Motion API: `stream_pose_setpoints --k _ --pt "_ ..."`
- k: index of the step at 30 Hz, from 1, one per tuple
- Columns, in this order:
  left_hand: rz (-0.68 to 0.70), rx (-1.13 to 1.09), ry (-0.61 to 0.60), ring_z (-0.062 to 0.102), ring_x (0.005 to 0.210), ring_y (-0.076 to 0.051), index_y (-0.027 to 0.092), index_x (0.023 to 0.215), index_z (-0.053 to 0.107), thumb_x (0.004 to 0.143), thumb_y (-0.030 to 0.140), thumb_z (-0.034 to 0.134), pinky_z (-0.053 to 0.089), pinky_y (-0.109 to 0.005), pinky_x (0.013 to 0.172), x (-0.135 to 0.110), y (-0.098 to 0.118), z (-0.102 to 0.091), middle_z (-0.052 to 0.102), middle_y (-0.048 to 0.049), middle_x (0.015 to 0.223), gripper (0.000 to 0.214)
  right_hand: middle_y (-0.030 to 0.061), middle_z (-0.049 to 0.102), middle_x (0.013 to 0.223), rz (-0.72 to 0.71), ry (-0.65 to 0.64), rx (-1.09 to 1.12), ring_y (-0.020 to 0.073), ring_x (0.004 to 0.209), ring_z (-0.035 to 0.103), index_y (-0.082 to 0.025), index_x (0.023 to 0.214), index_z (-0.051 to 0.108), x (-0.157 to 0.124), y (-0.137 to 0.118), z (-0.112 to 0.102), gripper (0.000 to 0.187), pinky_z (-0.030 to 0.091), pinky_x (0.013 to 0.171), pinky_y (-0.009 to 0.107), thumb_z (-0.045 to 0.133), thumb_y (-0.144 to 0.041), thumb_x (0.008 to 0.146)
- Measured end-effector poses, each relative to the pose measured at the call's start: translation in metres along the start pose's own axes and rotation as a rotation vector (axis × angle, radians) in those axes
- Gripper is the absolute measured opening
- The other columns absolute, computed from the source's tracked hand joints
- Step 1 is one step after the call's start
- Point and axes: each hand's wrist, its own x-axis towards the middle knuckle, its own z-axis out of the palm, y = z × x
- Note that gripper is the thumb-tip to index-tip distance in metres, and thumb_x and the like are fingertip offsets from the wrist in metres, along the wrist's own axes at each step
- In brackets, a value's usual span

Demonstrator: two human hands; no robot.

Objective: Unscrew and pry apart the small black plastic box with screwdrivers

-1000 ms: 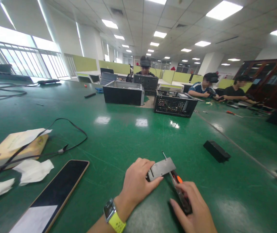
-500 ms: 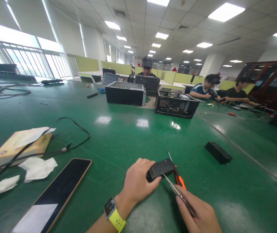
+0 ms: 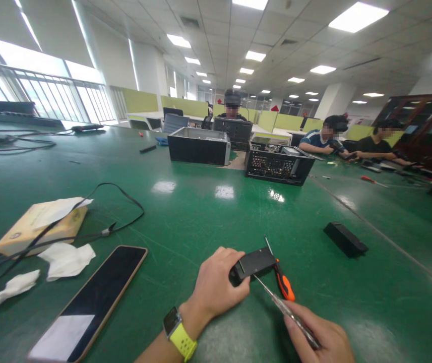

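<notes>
Black block (image 3: 256, 263), darker on top than before, sits in left fingers (image 3: 243, 288); right fingers (image 3: 306, 313) clasp a screwdriver (image 3: 279, 303).

On our left we see a phone (image 3: 104, 287), a crumpled white tissue (image 3: 68, 261) and a yellowish box (image 3: 61, 228) with a black cable (image 3: 106, 232) across it; farther off, black cases (image 3: 199, 152) and three people (image 3: 314, 141).

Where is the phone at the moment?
In the head view, the phone lies at the lower left on the green table, between the crumpled tissues and the left hand.
</notes>
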Motion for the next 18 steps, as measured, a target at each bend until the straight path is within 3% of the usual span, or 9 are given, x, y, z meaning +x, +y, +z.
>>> stream_pose_setpoints --k 4,8,13,15,18 --pt "0.003 -0.009 0.006 0.062 0.092 -0.025 0.018 0.110 0.067 0.073 0.021 0.064 0.053 -0.038 0.084 0.001 0.001 0.001 0.070 -0.0070 0.099 0.037 0.0062 0.079 0.086 0.062 -0.035 -0.034 0.0161 0.067 0.075 -0.017 0.109 0.071 0.004 -0.005 0.015 0.030 0.056 0.062 0.017 0.049 -0.031 0.094" --pt "-0.002 -0.003 0.015 0.062 0.090 -0.025 0.018 0.112 0.066 0.074 0.022 0.063 0.053 -0.038 0.082 0.001 0.001 0.000 0.070 -0.0069 0.098 0.039 0.0041 0.077 0.076 0.184 -0.107 -0.131 0.0201 0.060 0.074 -0.020 0.122 0.063 0.005 -0.018 0.034 0.039 0.055 0.052 0.023 0.040 -0.040 0.097" --pt "-0.018 -0.012 0.014 0.063 0.089 -0.025 0.018 0.113 0.066 0.073 0.023 0.065 0.054 -0.037 0.080 0.002 0.001 -0.002 0.071 -0.0064 0.097 0.040 0.0029 0.076 0.072 0.287 -0.117 -0.099 0.0205 0.059 0.073 -0.023 0.121 0.059 0.006 -0.024 0.038 0.038 0.050 0.048 0.023 0.036 -0.044 0.098" --pt "-0.024 -0.022 0.016 0.063 0.089 -0.025 0.018 0.112 0.066 0.073 0.022 0.066 0.053 -0.037 0.081 0.001 0.001 -0.002 0.071 -0.0060 0.097 0.040 0.0022 0.076 0.072 0.287 -0.128 -0.099 0.0194 0.060 0.073 -0.025 0.113 0.060 0.006 -0.025 0.038 0.034 0.049 0.048 0.022 0.035 -0.042 0.099" --pt "-0.034 -0.028 0.028 0.064 0.088 -0.025 0.020 0.110 0.066 0.073 0.022 0.067 0.053 -0.037 0.080 0.001 0.001 -0.002 0.072 -0.0051 0.096 0.037 0.0007 0.071 0.064 0.312 -0.098 -0.215 0.0199 0.057 0.070 -0.027 0.086 0.060 0.006 -0.029 0.042 0.034 0.044 0.047 0.023 0.032 -0.042 0.099"
